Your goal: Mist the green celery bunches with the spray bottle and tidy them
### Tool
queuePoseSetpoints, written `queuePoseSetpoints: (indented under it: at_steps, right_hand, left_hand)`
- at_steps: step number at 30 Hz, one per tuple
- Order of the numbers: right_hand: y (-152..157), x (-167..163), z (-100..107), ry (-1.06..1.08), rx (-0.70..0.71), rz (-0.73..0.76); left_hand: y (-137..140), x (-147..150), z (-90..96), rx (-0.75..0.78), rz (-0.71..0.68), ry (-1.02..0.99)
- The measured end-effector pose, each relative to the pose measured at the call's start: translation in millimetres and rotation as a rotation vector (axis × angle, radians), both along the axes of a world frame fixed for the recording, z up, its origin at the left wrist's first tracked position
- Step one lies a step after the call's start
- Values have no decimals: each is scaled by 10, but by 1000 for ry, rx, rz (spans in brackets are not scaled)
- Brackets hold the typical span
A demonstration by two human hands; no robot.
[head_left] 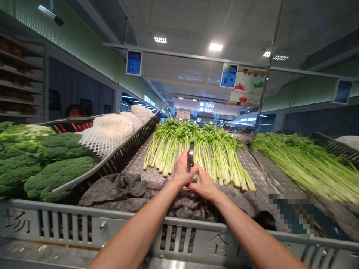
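Both my hands are held out together over the near edge of the celery display. The closed fingers of my left hand [183, 170] wrap round a tool with a narrow black top [191, 154], shaped like a spray head and pointing away from me. Against its lower part presses my right hand [204, 184], closed, with the thumb touching my left hand. Most of the tool's body is hidden by my fingers. Just beyond lies a wide row of celery [206, 149], pale stalks towards me and leaves at the back, apart from the tool.
Crumpled grey felt cloth [117, 190] lies behind the grey slotted crate rail [129, 216] in front. To the left, a black slatted divider [126, 149] separates broccoli [60, 168] and net-wrapped white produce [110, 129]. A mirror [305, 112] stands on the right. Price signs [229, 76] hang overhead.
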State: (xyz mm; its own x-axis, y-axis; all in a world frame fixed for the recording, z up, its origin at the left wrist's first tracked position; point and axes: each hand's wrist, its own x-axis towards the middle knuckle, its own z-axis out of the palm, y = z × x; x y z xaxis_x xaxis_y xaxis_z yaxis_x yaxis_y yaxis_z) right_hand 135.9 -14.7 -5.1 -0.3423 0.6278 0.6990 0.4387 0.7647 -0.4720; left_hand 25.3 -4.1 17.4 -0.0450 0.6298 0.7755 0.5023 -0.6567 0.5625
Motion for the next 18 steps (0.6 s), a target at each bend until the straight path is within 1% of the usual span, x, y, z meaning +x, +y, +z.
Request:
queuePoseSetpoints:
  at_steps: [3, 10, 18]
  right_hand:
    - [9, 2, -3, 2, 8, 8]
    - [9, 13, -7, 0, 11, 11]
    - [-16, 13, 5, -29, -13, -51]
  left_hand:
    - [-11, 5, -1, -2, 5, 9]
    - [10, 11, -20, 3, -36, 9]
    - [16, -3, -19, -7, -63, 17]
